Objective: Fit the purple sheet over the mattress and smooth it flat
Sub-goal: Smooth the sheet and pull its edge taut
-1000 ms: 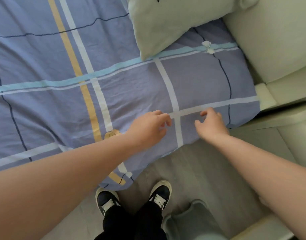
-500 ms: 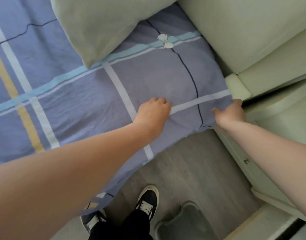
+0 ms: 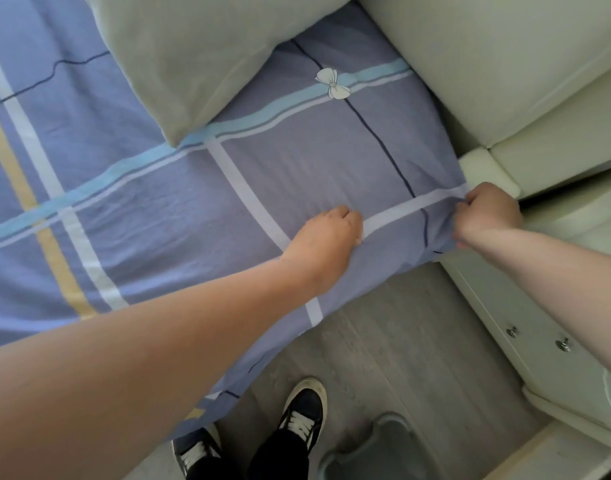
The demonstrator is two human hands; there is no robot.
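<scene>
Head view: right hand (image 3: 487,216) grips purple sheet (image 3: 314,161) corner; left hand (image 3: 328,233) presses it.

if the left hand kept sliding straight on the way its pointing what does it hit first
Probably nothing soon: the left hand points up and right across the purple sheet, and that stretch looks bare. Further on comes the cream headboard. The pillow seems left of that line.
</scene>
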